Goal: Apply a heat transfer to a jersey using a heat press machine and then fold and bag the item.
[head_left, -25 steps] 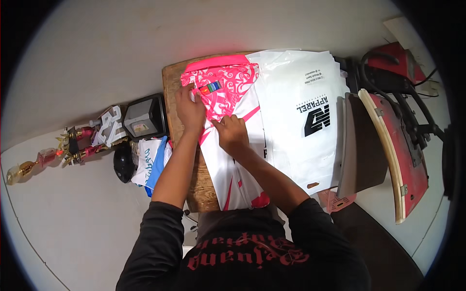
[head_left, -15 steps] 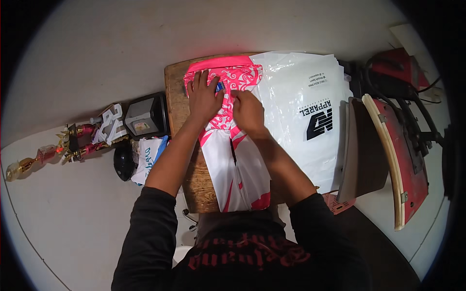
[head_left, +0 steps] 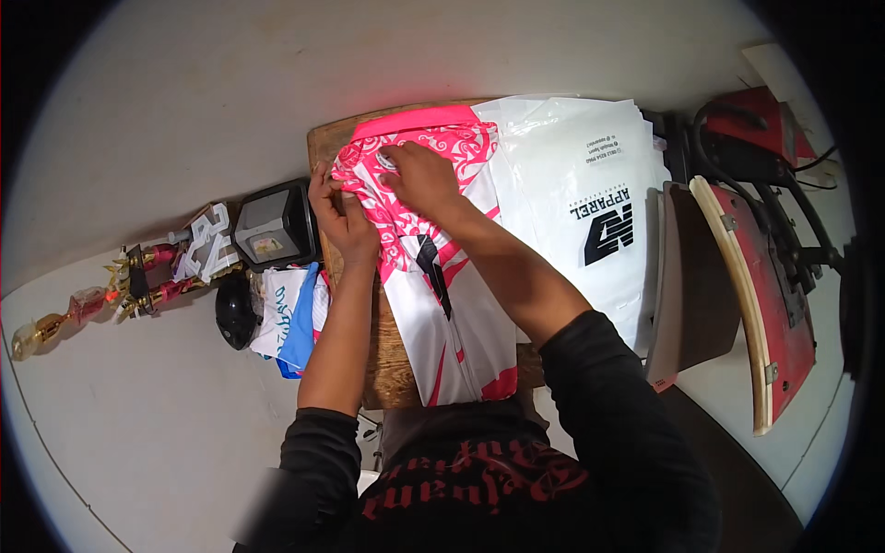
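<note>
A pink-and-white patterned garment (head_left: 470, 300) lies lengthwise on the wooden table, a solid pink band along its far end. At its far left edge my left hand (head_left: 348, 219) has its fingers bent round the fabric, gripping it. My right hand (head_left: 419, 182) reaches across the patterned part, thumb and fingers closing on the cloth beside a small round badge (head_left: 386, 158). Folds run through the fabric between the two hands. Lower down, a black patch (head_left: 431, 272) shows on the garment's middle.
White plastic packaging bags (head_left: 572, 212) lie stacked right of the garment on the wooden table (head_left: 392, 359). Farther right stands a red heat-press-like machine (head_left: 751, 304) with a curved panel. On the left are a black-and-grey box (head_left: 272, 226), folded clothes (head_left: 293, 318) and trophies (head_left: 152, 276).
My left hand has slid left to the garment's edge, and my right hand has moved up and left over the pattern. The fabric has shifted left and bunched, baring more of the black patch.
</note>
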Demonstrator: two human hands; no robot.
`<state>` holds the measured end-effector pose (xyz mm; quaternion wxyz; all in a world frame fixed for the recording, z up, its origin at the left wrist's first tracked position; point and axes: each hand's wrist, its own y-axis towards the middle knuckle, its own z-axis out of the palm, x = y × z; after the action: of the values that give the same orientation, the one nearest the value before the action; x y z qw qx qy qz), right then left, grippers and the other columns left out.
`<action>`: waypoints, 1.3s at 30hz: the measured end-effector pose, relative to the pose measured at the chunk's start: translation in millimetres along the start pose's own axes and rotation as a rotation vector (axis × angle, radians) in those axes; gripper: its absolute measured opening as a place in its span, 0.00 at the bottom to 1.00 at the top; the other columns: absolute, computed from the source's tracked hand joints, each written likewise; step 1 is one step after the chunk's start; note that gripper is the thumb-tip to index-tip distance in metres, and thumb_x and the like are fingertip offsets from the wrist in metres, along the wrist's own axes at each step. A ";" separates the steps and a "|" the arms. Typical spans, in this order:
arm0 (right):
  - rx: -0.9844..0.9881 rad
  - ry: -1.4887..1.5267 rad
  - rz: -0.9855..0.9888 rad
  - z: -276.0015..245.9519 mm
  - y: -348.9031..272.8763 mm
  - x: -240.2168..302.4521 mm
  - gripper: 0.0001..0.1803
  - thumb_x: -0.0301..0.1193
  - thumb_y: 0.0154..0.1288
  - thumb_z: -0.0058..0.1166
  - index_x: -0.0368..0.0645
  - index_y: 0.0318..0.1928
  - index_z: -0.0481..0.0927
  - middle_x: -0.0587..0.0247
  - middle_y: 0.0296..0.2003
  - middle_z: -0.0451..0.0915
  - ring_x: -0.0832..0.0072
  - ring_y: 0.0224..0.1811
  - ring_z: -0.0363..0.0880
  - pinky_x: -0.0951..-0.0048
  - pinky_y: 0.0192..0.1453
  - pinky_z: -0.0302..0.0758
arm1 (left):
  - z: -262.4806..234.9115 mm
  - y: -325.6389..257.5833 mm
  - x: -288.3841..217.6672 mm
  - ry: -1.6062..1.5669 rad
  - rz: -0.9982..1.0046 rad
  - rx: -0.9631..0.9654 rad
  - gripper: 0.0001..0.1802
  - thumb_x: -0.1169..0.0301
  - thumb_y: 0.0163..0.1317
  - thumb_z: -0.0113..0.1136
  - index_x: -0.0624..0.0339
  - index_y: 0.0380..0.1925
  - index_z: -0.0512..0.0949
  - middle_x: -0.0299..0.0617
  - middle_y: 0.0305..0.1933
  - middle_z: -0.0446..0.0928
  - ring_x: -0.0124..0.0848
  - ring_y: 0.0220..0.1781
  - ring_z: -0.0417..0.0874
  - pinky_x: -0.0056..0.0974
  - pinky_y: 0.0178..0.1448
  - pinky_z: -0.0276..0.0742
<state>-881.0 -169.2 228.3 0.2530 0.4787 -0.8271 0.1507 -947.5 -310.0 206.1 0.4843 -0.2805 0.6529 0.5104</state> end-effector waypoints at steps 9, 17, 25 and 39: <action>-0.045 -0.198 -0.049 37.3 -5.8 33.2 0.25 0.38 0.55 0.74 0.43 0.49 0.76 0.52 0.42 0.81 0.54 0.49 0.84 0.55 0.44 0.84 | -10.9 5.0 -0.5 -0.033 -0.026 -0.075 0.12 0.79 0.72 0.47 0.67 0.53 0.72 0.54 0.75 0.69 0.38 0.68 0.75 0.41 0.71 0.68; -0.131 0.154 0.165 25.6 -10.6 26.5 0.11 0.30 0.61 0.61 0.40 0.42 0.81 0.51 0.40 0.85 0.51 0.46 0.85 0.50 0.50 0.81 | 0.9 7.2 -5.3 0.016 0.014 -0.020 0.12 0.78 0.72 0.50 0.67 0.53 0.72 0.53 0.73 0.71 0.39 0.70 0.73 0.41 0.72 0.66; -0.468 0.847 0.490 14.1 -41.4 -30.3 0.10 0.30 0.71 0.61 0.38 0.46 0.78 0.54 0.30 0.85 0.68 0.31 0.85 0.65 0.38 0.78 | 35.8 1.9 -9.5 0.090 0.005 0.069 0.06 0.77 0.69 0.54 0.64 0.44 0.76 0.56 0.73 0.69 0.49 0.77 0.67 0.48 0.77 0.61; -0.413 0.476 0.494 -41.0 -53.3 -46.1 0.38 0.21 0.67 0.56 0.40 0.76 0.61 0.36 0.68 0.73 0.43 0.70 0.73 0.55 0.73 0.70 | 67.6 -8.5 0.8 0.619 0.225 0.452 0.23 0.75 0.61 0.60 0.58 0.59 0.79 0.59 0.72 0.68 0.60 0.78 0.62 0.60 0.80 0.57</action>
<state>-804.5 -142.6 236.7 0.4846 0.1561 -0.8485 0.1443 -917.1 -249.3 201.4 0.2555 -0.2340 0.8905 0.2950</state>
